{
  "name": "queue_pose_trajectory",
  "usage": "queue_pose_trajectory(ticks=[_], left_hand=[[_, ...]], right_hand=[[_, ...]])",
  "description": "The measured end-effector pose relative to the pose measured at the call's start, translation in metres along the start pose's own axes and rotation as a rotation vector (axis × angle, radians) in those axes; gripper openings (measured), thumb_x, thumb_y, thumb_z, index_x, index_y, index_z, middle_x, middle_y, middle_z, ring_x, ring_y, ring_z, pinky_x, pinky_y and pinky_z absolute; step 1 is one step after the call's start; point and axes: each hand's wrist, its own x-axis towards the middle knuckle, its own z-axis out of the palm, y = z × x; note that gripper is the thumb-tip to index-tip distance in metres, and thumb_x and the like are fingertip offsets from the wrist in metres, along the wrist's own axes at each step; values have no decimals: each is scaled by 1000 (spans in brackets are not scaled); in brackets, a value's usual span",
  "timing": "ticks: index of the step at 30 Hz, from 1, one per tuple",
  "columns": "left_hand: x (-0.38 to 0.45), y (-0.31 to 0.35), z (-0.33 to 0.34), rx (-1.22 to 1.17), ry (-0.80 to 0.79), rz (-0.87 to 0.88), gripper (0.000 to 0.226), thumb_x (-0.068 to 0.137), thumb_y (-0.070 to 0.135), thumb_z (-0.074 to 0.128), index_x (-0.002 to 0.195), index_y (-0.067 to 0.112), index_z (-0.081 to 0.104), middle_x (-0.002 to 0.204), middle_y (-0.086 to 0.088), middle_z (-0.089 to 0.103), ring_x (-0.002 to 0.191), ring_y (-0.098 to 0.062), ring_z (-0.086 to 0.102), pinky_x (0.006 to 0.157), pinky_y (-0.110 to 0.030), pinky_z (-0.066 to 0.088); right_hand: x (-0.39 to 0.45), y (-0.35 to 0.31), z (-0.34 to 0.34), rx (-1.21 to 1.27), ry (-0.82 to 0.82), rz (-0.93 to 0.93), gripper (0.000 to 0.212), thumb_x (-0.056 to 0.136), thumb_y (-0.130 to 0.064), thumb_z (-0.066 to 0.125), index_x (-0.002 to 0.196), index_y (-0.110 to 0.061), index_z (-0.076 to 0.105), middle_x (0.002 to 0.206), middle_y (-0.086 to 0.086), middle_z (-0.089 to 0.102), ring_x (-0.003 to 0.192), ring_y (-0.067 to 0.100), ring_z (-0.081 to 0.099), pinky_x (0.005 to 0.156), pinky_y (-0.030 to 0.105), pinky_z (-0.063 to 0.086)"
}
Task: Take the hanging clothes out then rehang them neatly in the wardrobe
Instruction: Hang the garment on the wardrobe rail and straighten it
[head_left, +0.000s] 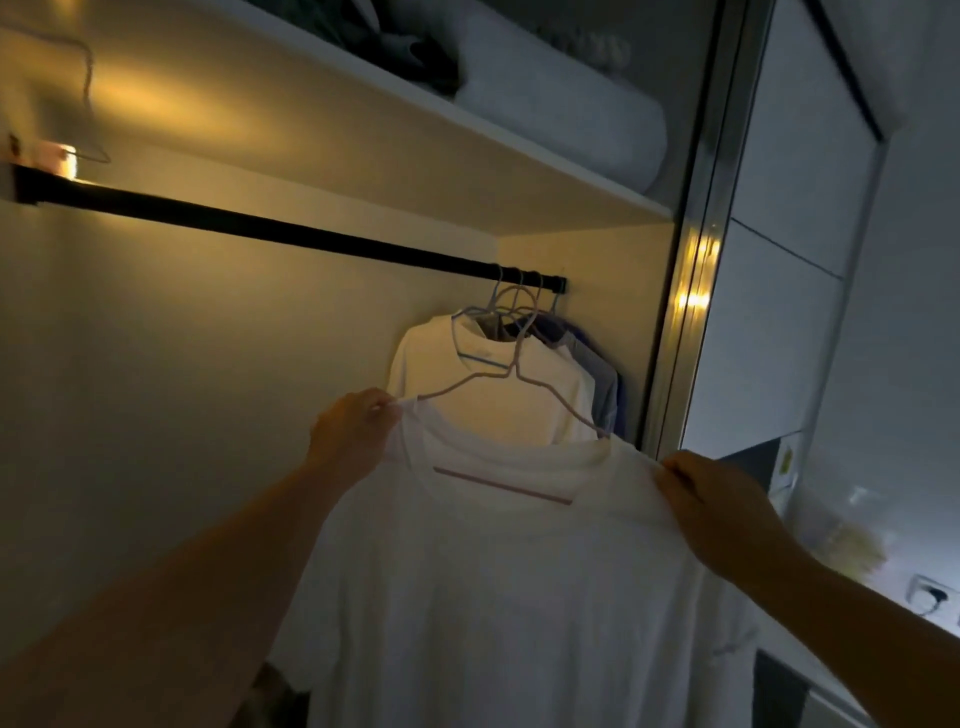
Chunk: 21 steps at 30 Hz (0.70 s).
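White T-shirt (498, 597) on a pink wire hanger (511, 415), held up before the open wardrobe, filling 6 o'clock of the view. Shoulder line is its long axis, running 9 to 3 o'clock and dipping toward 3; collar up, hem dropping out of view at 6. Hanger hook points to 12 o'clock and overlaps the garments behind; cannot tell whether it reaches the rail.

Wardrobe shelf (415, 156) spans 12 o'clock, with a white rolled bundle (561, 104) and dark folded cloth (363, 36) on top.

Black rail (270, 228) under the shelf, slanting from 9 o'clock down toward centre. At its 3 o'clock end hang a second white shirt (483, 389) and grey and blue garments (602, 379) packed just behind it, all on wire hangers.

Mirrored sliding door frame (696, 249) upright at 2 o'clock.

Left hand (353, 431) at 9 o'clock of the collar, fingers pinching the shirt's shoulder seam where the hanger arm ends. Right hand (722, 509) at 3 o'clock of the collar, lower, fingers pinching the other shoulder. Shirt stretched between the two.

Empty wire hanger (88, 104) near the rail's 10 o'clock end, by a small warm lamp (65, 158)
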Motion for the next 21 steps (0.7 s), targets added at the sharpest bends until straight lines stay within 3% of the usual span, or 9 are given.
queue_pose_trajectory(ticks=[5, 7, 10, 13, 17, 21], left_hand=[[42, 3, 31, 38, 63, -19, 24, 93, 24, 50, 97, 8, 67, 102, -20, 66, 98, -35, 60, 78, -37, 45], [55, 5, 40, 61, 89, -31, 24, 93, 23, 51, 100, 7, 67, 102, -21, 66, 98, -36, 60, 75, -36, 44], [81, 6, 54, 58, 135, -61, 24, 91, 24, 53, 98, 7, 68, 100, -23, 65, 95, -37, 60, 70, -32, 39], [99, 5, 65, 77, 209, -101, 24, 91, 25, 54, 101, 8, 69, 103, -23, 64, 100, -36, 59, 76, -34, 42], [121, -6, 70, 87, 237, -152, 25, 90, 30, 55, 99, 12, 71, 99, -22, 66, 96, -35, 61, 74, -33, 44], [152, -22, 70, 101, 266, -146, 26, 91, 31, 55, 96, 12, 71, 96, -23, 67, 94, -34, 62, 71, -32, 43]], right_hand=[[67, 21, 20, 17, -23, -56, 16, 98, -28, 34, 92, -20, 46, 86, -3, 49, 77, 10, 48, 80, 19, 33], [92, 31, 29, 38, -32, -79, 21, 98, -27, 35, 90, -16, 51, 83, 1, 52, 78, 15, 51, 77, 21, 34], [133, 44, 38, 84, 8, -166, 20, 97, -26, 39, 87, -18, 54, 77, 2, 56, 68, 11, 49, 66, 22, 36], [172, 52, 52, 160, 26, -208, 20, 97, -25, 40, 79, -24, 50, 68, -8, 50, 63, 3, 47, 57, 16, 34], [208, 50, 70, 192, 11, -213, 25, 96, -26, 42, 76, -21, 54, 68, 1, 58, 62, 13, 54, 57, 27, 41], [243, 37, 84, 227, -28, -250, 22, 97, -27, 40, 82, -22, 55, 75, 2, 60, 66, 13, 55, 56, 22, 40]])
